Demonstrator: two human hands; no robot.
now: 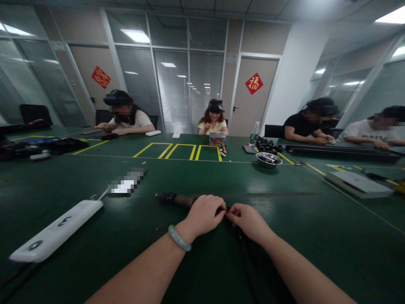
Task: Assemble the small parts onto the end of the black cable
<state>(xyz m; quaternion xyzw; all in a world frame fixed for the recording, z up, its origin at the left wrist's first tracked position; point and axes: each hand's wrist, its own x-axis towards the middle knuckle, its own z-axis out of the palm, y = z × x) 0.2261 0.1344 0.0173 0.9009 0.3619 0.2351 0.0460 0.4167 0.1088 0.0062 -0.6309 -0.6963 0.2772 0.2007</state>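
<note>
In front of me on the green table lies a rod handle with a black end and a brown grip, pointing left. My left hand, a jade-coloured bangle on its wrist, is closed over the grip's right end, thumb and fingers pinched. Touching its fingertips, my right hand is also closed in a pinch, on a small dark piece that I cannot make out. From beneath my right hand a dark, thin length runs down towards me, partly in shadow. Whether it joins the handle is hidden by my hands.
To the left lie a white power strip and a blurred-out phone-like object. A metal bowl with dark items, a bottle and a flat grey box are farther right. Several people sit around the table.
</note>
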